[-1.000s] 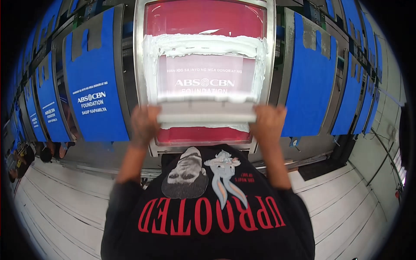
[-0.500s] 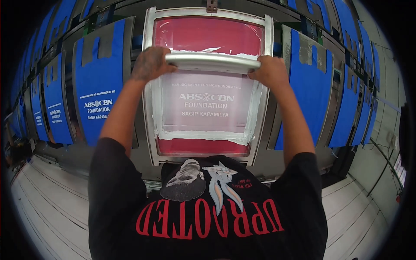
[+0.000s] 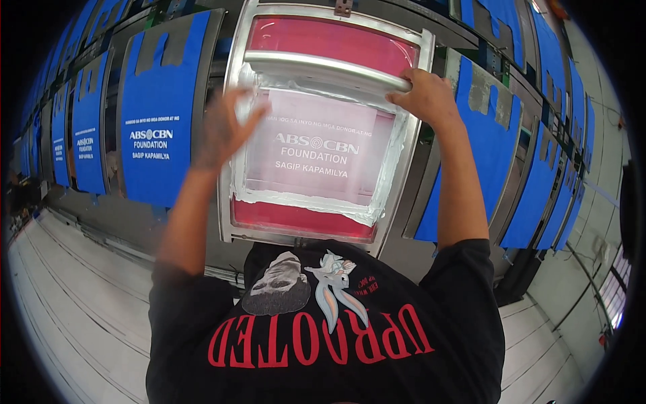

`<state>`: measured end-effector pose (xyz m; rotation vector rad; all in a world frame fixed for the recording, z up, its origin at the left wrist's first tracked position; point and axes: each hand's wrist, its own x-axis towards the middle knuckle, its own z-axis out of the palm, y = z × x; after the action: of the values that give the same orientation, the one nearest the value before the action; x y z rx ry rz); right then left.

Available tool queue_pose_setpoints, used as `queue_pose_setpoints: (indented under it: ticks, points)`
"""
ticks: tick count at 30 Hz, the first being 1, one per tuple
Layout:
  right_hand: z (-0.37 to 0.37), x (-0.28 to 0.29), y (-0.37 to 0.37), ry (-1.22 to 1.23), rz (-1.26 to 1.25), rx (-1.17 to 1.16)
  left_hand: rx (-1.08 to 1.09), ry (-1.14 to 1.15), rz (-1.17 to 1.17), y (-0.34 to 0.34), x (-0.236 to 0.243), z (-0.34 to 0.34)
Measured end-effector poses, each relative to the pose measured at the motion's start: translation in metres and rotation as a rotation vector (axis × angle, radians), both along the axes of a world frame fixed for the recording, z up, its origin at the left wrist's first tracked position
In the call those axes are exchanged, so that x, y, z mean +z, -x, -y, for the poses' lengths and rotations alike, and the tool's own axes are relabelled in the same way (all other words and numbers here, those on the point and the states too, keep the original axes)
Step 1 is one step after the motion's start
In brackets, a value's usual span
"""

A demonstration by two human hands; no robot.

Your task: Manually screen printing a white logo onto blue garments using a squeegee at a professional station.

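A screen-printing frame (image 3: 401, 202) with metal sides and a red-bordered mesh lies in front of me. White ink (image 3: 316, 200) rims the pale print window (image 3: 313, 145), where lettering shows through. A long metal squeegee (image 3: 323, 66) lies across the upper part of the mesh, tilted slightly down to the right. My right hand (image 3: 431, 97) grips the squeegee's right end between thumb and fingers. Off the squeegee, my left hand (image 3: 229, 128) is over the frame's left side, its thumb and fingers apart, somewhat blurred.
Blue fabric bag pieces (image 3: 158, 111) lie on dark boards to the left, several with white print. More blue pieces (image 3: 471, 148) lie on boards to the right. A metal hinge (image 3: 343, 7) is at the frame's far edge. White flooring (image 3: 81, 289) with dark lines shows below.
My left hand has let go of the squeegee and come down and toward me. The squeegee has shifted farther away, mostly at its left end. The view has turned slightly.
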<state>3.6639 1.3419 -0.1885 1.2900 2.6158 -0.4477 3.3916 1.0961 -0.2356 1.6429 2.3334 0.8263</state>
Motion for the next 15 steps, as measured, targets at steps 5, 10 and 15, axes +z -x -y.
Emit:
queue_pose_setpoints:
  ticks: [5,10,15]
  points:
    - [0.017,-0.018,0.038,-0.079,-0.217,0.3,-0.355,1.226,1.02,-0.124,-0.045,0.178]
    - [0.01,-0.02,0.057,-0.026,-0.151,0.376,0.065,0.727,1.048,-0.199,-0.068,0.242]
    - [0.017,-0.007,0.06,0.007,-0.103,0.331,0.086,0.587,1.124,-0.199,-0.051,0.249]
